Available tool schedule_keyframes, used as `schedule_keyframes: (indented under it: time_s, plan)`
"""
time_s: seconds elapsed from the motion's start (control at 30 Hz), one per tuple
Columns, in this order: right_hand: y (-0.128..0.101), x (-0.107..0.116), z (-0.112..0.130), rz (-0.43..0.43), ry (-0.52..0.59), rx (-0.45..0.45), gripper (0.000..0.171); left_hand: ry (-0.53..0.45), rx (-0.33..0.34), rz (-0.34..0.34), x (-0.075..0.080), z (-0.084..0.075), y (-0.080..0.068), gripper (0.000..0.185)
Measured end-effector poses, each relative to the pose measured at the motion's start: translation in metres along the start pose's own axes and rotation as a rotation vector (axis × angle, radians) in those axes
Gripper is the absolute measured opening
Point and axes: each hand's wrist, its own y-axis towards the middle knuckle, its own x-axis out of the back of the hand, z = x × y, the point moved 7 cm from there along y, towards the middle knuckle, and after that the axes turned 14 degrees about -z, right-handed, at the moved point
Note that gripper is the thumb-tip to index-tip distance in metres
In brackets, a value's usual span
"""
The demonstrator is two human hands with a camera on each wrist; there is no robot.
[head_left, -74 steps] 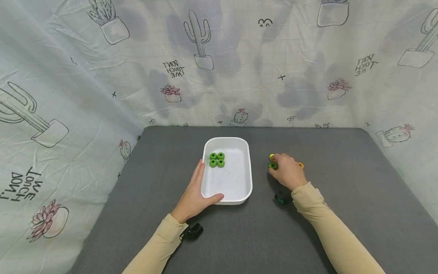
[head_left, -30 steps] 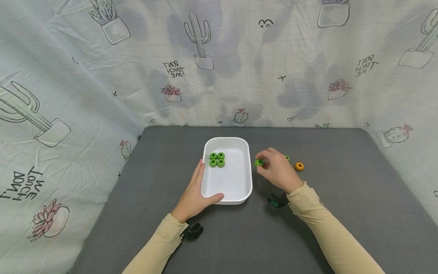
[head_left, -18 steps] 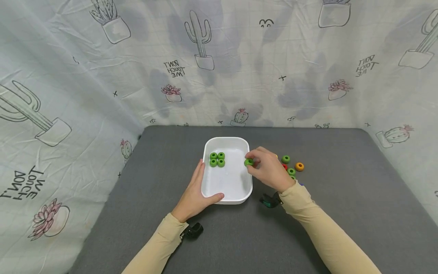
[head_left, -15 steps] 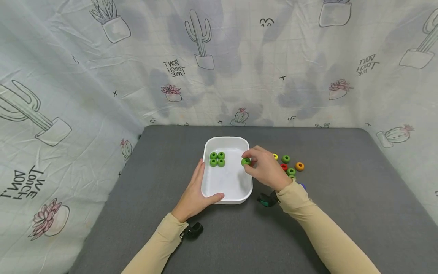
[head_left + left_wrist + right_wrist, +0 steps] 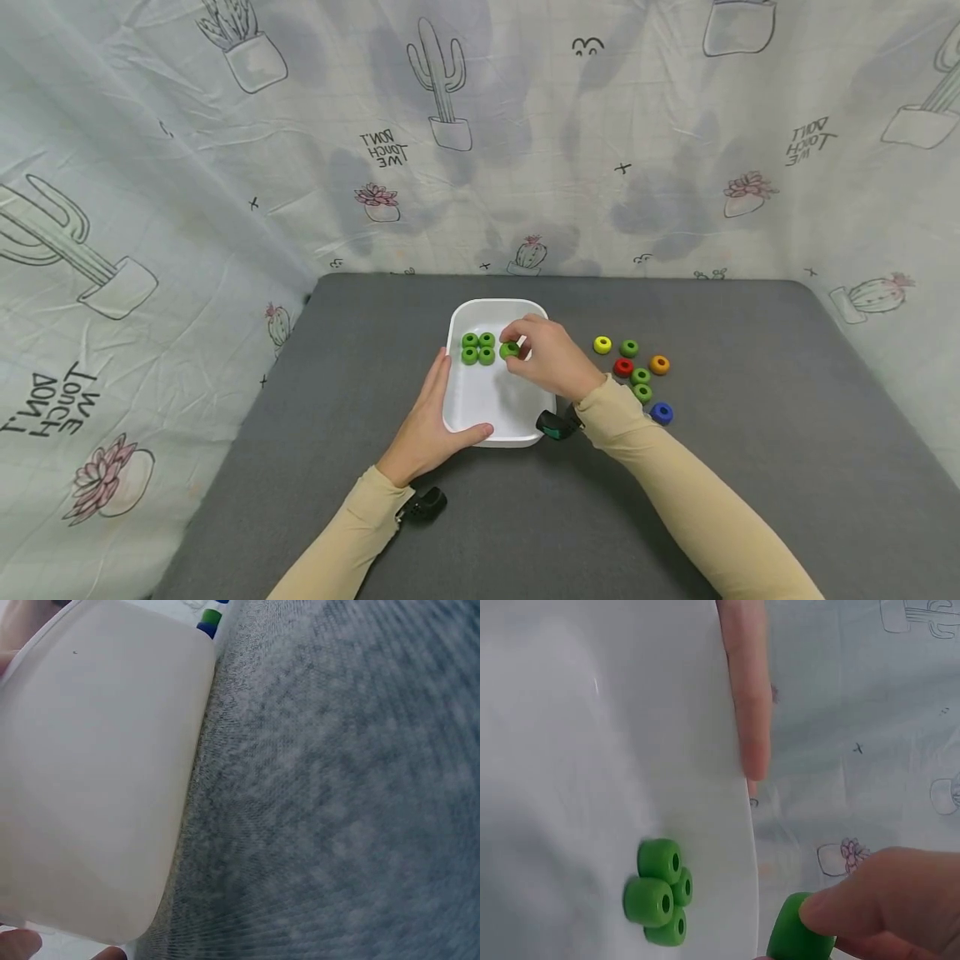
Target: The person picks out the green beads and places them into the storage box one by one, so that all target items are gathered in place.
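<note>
The grey table [image 5: 675, 500] is backed by a cactus-print cloth [image 5: 150, 167]. The white tray [image 5: 480, 408] is steadied at its near-left corner by the left hand [image 5: 429, 425], fingers straight along the wall and thumb laid on the rim. Inside the tray, 4 green rings [image 5: 477, 348] are seen in a tight square. A 5th green ring [image 5: 509, 350] is pinched in the right hand [image 5: 547, 362], low over the tray just right of that square. On the table right of the tray, 7 loose rings [image 5: 636, 373] are noted: yellow, red, orange, blue and 3 green.
</note>
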Motion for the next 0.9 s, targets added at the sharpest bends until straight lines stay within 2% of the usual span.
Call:
schedule_keyframes:
  time_s: [0.23,0.53,0.9]
  plan:
    - [0.014,-0.02,0.005,0.046,-0.01,0.032,0.023,-0.03,0.003,0.007,0.001,0.001,0.0,0.133]
    - [0.027,-0.049,0.012,0.114,-0.083,0.101,0.024,-0.029,-0.027,0.01,0.002,-0.002,0.0,0.138]
    - [0.033,-0.081,0.009,0.223,-0.151,0.111,0.017,-0.036,-0.037,0.004,0.003,-0.002,0.0,0.138]
